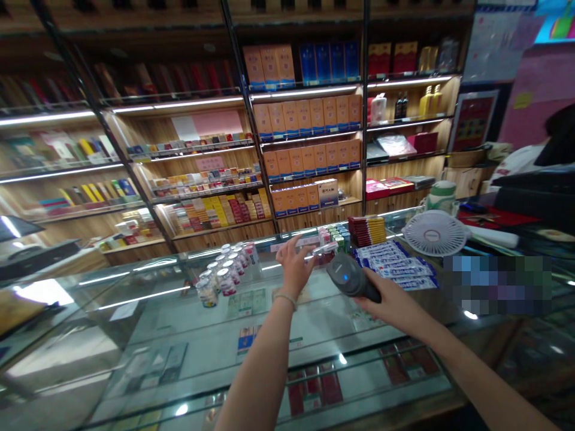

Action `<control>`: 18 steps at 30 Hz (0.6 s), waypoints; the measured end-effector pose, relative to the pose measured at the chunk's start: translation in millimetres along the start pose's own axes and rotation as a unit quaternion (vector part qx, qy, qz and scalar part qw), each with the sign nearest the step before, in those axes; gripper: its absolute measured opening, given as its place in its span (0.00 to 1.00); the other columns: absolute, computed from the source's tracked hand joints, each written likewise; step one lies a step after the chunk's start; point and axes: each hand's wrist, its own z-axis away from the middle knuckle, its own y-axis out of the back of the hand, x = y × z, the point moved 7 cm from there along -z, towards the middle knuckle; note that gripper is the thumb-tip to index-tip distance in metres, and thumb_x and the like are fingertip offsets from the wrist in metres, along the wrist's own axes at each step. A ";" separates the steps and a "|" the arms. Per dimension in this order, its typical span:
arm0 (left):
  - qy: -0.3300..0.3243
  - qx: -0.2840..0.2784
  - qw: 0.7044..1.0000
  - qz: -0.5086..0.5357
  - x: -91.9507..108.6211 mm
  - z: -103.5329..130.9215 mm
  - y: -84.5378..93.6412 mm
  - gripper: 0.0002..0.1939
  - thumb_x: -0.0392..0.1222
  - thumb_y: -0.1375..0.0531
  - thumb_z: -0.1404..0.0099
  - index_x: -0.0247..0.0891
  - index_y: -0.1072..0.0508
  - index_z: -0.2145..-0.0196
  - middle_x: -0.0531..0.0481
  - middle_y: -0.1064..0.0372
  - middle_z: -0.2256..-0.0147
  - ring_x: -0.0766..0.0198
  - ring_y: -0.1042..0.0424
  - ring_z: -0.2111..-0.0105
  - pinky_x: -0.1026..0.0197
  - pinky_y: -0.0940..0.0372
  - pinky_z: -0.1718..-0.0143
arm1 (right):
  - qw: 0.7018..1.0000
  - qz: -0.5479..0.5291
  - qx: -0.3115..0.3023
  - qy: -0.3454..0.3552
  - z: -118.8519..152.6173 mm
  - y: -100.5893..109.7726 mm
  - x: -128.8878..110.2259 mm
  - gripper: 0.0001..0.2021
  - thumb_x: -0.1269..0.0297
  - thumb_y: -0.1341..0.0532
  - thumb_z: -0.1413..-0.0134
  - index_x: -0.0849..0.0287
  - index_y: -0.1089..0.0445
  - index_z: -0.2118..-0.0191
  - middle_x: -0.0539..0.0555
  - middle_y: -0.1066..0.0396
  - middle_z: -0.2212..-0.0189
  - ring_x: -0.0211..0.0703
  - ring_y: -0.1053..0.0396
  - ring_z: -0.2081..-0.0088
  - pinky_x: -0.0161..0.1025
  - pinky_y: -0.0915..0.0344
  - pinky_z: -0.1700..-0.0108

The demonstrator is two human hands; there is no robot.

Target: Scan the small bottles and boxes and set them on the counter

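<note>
One barcode scanner (348, 278) over glass worktop (179, 317), clamped in my right grip (387, 297), just past three o'clock from my left grip (296, 264), whose hold I can't tell. I'd aim steadily, nose unblocked.

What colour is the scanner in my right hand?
The scanner is dark grey with a small blue light, seen best in the head view.

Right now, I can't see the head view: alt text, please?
The right hand holds a dark scanner over a glass counter; the left hand, its grip unclear, is beside it. Cans stand left, blue packets lie right, with stocked shelves behind.
</note>
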 end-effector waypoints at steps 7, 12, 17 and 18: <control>0.004 0.005 1.000 -0.001 -0.6 -0.9 1.2 0.10 0.46 0.33 0.38 0.51 0.20 0.57 0.46 0.36 0.38 0.48 0.40 0.39 0.42 0.49 0.39 | 0.993 -0.108 -0.016 -0.043 -1.9 3.5 1.2 0.21 0.59 0.37 0.50 0.53 0.31 0.48 0.47 0.25 0.73 0.37 0.34 0.80 0.34 0.39 0.78; 0.007 0.011 1.000 -0.001 -0.4 -1.6 1.3 0.09 0.45 0.33 0.38 0.49 0.20 0.58 0.44 0.35 0.39 0.47 0.38 0.40 0.40 0.50 0.39 | 0.996 -0.076 0.008 -0.054 -2.1 -0.1 0.9 0.21 0.64 0.38 0.53 0.53 0.30 0.50 0.49 0.23 0.68 0.43 0.29 0.73 0.37 0.36 0.72; 0.008 0.006 1.000 0.001 -0.8 -0.6 1.9 0.09 0.46 0.34 0.37 0.51 0.20 0.58 0.46 0.36 0.38 0.48 0.40 0.39 0.41 0.49 0.39 | 0.999 -0.013 0.022 -0.040 -3.2 2.9 -2.0 0.23 0.61 0.37 0.53 0.53 0.31 0.48 0.52 0.22 0.65 0.50 0.25 0.66 0.40 0.35 0.66; 0.007 0.006 1.000 0.002 -0.9 -0.5 2.1 0.09 0.46 0.34 0.37 0.51 0.21 0.57 0.46 0.36 0.38 0.48 0.40 0.39 0.42 0.49 0.39 | 0.999 0.007 0.022 -0.034 -3.7 2.3 -2.6 0.21 0.61 0.37 0.52 0.53 0.30 0.49 0.52 0.22 0.66 0.51 0.25 0.65 0.39 0.36 0.66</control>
